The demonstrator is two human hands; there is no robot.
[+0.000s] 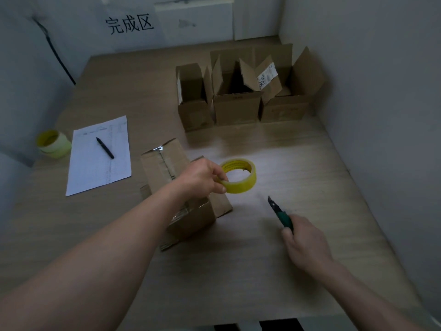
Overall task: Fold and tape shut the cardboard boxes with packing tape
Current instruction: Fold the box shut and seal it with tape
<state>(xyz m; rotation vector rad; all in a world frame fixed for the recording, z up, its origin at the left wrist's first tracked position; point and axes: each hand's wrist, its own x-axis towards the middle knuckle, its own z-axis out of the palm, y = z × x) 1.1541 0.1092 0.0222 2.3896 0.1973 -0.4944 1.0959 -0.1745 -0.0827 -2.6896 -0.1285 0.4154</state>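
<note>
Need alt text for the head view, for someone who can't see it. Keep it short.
A person's left hand holds a yellow tape roll beside a taped cardboard box on a wooden table, while the right hand grips a green utility knife. Three open boxes stand at the back; a pen lies on a paper sheet to the left.
</note>
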